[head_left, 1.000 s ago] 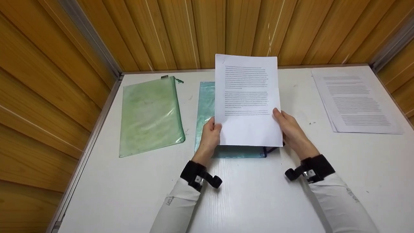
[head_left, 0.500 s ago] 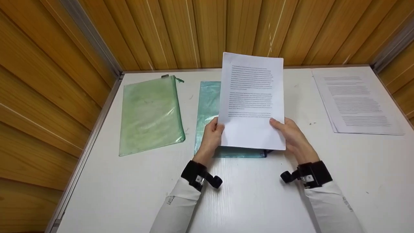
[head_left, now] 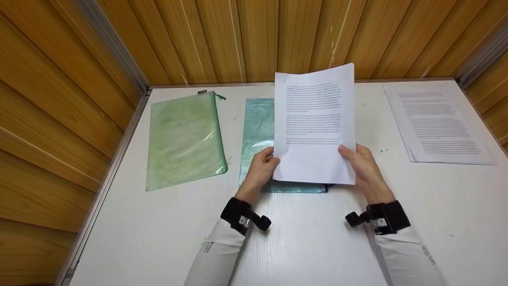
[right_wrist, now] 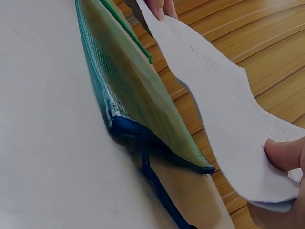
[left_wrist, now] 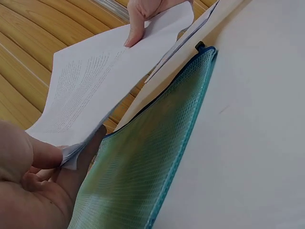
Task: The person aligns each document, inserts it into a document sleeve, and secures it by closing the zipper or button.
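A small stack of printed paper sheets (head_left: pixel 313 119) is held up above the table, its top sheet bowed. My left hand (head_left: pixel 260 169) pinches its lower left edge, thumb in front and fingers behind, as the left wrist view also shows. On the lower right edge my right hand (head_left: pixel 363 167) grips the sheets, thumb (right_wrist: pixel 281 153) pressed on the printed face. Beneath the sheets lies a teal mesh zipper pouch (head_left: pixel 256 127), partly covered by them in the head view. Its dark blue zipper and pull cord (right_wrist: pixel 162 191) show in the right wrist view.
A green zipper pouch (head_left: pixel 184 139) lies to the left on the white table (head_left: pixel 309 246). Another stack of printed sheets (head_left: pixel 440 127) lies at the far right. Wood-pattern panels (head_left: pixel 254 39) stand along the back and left side.
Both hands have shifted the sheets slightly right. My right hand has slid lower along their edge, and the upper right corner has risen. The pouches and the other stack stay put.
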Tool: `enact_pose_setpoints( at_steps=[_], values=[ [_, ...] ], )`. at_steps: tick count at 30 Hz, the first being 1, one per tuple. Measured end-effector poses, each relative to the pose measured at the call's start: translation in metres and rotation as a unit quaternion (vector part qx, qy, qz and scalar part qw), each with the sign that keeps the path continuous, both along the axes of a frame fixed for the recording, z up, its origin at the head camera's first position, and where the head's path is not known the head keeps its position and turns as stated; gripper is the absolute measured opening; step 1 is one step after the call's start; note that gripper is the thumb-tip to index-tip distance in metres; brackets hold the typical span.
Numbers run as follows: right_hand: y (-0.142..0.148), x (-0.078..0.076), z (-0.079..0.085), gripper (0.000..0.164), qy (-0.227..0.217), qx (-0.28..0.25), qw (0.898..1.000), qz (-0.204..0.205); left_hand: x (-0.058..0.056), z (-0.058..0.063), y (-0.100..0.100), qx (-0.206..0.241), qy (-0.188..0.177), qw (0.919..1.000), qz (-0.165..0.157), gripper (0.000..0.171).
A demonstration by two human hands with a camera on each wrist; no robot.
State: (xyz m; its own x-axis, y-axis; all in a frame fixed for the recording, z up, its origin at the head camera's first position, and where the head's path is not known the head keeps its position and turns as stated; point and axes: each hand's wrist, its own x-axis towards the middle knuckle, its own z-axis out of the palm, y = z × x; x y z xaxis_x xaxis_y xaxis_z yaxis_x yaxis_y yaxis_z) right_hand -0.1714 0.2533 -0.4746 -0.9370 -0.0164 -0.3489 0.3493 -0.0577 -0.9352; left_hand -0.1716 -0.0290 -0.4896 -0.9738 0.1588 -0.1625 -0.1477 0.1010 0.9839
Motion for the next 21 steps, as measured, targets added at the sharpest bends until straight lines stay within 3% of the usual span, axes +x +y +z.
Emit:
enact_pose_setpoints(
  at_steps=[8,15,21],
  values=[
    [0.005,-0.001,-0.001,0.059,-0.013,-0.003,1.0,-0.018,0.003,0.0,-0.004,0.007,-0.045,0.9989,-0.013,0.048],
    [0.01,-0.003,-0.002,0.062,-0.025,-0.023,0.999,-0.033,0.005,-0.001,-0.006,-0.019,-0.04,0.9974,-0.056,0.056],
    [0.015,-0.005,-0.004,0.064,-0.035,-0.004,0.999,-0.03,0.007,-0.001,-0.005,-0.027,-0.043,0.9964,-0.068,0.055]
  ],
)
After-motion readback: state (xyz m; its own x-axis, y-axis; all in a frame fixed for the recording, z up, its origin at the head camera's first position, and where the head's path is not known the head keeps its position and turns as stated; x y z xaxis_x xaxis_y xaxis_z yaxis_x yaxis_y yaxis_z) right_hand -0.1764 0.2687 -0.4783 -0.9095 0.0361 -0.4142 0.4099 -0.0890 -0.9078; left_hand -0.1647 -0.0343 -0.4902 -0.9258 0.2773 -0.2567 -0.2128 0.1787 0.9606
